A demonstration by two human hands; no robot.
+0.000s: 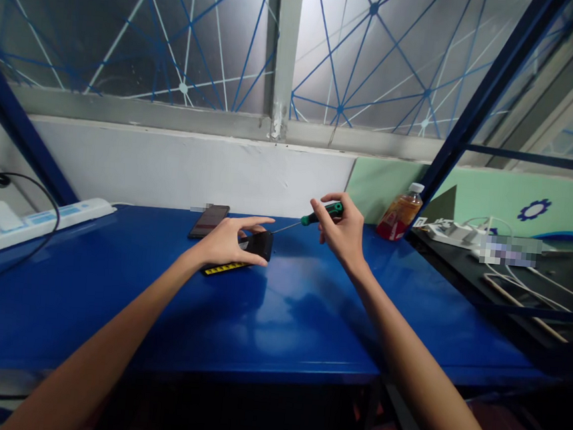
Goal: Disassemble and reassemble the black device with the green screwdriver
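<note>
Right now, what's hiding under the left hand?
Part of a black thing sticks out from under the left hand, and a yellow-and-black strip peeks out below it. The hand covers the rest, so I can't tell if they're joined.

The left grip (224,236) holds a black object (262,245), the right grip (343,228) a green-handled screwdriver (307,220), its tip at the object's edge. A dark phone (210,220) lies on the blue surface (307,324).

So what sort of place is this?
Probably a workshop or lab workbench, though I can't be certain: there's a blue table, a power strip at its left end, and a green-handled screwdriver in the right hand.
</note>
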